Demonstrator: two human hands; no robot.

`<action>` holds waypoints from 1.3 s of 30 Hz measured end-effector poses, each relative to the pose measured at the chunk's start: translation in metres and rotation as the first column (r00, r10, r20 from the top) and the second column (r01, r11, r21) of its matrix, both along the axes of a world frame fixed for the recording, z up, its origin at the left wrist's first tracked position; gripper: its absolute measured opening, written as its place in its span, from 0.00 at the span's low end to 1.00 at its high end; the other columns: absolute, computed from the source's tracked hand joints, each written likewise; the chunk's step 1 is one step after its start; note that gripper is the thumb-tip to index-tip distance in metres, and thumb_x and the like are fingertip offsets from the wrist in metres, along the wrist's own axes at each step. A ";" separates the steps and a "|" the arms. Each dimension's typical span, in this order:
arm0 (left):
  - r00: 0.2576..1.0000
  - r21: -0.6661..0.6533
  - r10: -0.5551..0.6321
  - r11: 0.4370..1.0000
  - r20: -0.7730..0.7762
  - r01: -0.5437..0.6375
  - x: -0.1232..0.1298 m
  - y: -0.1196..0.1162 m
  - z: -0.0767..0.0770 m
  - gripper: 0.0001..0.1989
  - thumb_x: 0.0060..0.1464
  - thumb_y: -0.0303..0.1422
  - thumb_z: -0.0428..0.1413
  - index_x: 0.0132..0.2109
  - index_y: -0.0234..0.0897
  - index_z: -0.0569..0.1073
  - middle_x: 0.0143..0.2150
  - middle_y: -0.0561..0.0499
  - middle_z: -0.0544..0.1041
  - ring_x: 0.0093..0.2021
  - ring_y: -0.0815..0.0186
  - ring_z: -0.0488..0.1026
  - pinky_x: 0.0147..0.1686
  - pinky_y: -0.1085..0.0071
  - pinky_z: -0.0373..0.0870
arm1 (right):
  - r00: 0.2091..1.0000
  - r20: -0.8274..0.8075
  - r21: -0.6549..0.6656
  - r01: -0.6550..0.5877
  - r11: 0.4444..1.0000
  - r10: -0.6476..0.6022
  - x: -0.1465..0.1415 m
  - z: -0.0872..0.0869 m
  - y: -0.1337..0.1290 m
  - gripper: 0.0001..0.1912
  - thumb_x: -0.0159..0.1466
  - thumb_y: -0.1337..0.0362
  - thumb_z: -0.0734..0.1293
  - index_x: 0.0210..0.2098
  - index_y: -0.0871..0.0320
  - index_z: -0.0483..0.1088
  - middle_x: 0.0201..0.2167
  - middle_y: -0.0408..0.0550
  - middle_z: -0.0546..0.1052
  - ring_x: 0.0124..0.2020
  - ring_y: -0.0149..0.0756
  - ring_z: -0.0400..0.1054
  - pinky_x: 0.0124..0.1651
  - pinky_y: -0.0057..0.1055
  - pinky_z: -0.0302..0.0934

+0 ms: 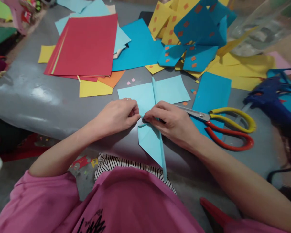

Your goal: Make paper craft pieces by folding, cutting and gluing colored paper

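Observation:
Pale blue paper (149, 142), cut and folded with a raised crease running down it, lies near the front edge of the grey surface and hangs partly over it. My left hand (122, 113) pinches its left side, thumb against curled fingers. On the other side my right hand (173, 121) also pinches the paper, close to the left fingertips. What exactly sits between the fingertips is mostly hidden. Scissors (203, 116) with one yellow and one red handle lie just right of my right hand, their blade tips hidden behind it.
A stack of red paper (87, 45) lies at the back left over other sheets. Dotted blue paper shapes (199, 29) and yellow ones (169, 19) stand at the back. Blue paper (212, 92) lies under the scissors. A dark blue glue gun (269, 94) is at the right.

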State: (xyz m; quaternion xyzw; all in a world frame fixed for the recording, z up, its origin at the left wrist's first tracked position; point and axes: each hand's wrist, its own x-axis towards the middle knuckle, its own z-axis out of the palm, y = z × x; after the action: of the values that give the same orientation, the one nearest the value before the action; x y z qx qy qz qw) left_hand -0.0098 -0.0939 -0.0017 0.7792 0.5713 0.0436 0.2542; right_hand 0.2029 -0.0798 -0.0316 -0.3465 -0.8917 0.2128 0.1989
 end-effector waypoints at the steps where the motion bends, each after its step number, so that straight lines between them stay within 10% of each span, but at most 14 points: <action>1: 1.000 0.003 0.003 1.000 -0.003 -0.003 0.000 0.000 0.000 0.06 0.60 0.33 0.54 0.38 0.37 0.74 0.34 0.51 0.76 0.32 0.65 0.70 0.32 0.69 0.59 | 1.000 -0.007 0.019 -0.013 1.000 0.013 0.002 0.000 0.000 0.10 0.71 0.64 0.63 0.41 0.54 0.77 0.36 0.48 0.75 0.33 0.33 0.67 0.33 0.29 0.56; 30: 0.993 0.236 -0.014 0.972 0.120 -0.015 0.003 -0.017 -0.015 0.08 0.65 0.30 0.51 0.39 0.36 0.75 0.36 0.49 0.75 0.38 0.62 0.72 0.37 0.67 0.66 | 0.997 0.049 0.146 -0.067 0.987 0.061 0.005 -0.002 -0.001 0.15 0.73 0.61 0.61 0.43 0.56 0.80 0.34 0.51 0.77 0.34 0.36 0.68 0.33 0.31 0.56; 39: 0.981 0.733 -0.147 0.653 -0.125 0.191 -0.011 -0.045 -0.029 0.15 0.64 0.22 0.49 0.53 0.38 0.75 0.43 0.47 0.77 0.37 0.64 0.70 0.40 0.66 0.68 | 0.996 0.058 0.100 -0.068 0.993 0.063 0.007 -0.001 -0.001 0.16 0.73 0.61 0.60 0.43 0.56 0.80 0.34 0.50 0.76 0.35 0.35 0.66 0.34 0.31 0.55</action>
State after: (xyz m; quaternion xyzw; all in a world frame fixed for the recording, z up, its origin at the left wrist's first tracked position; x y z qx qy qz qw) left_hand -0.0210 -0.1386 -0.0307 0.8655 0.4360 0.2267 -0.0970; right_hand 0.2095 -0.0812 -0.0325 -0.3122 -0.9173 0.1641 0.1847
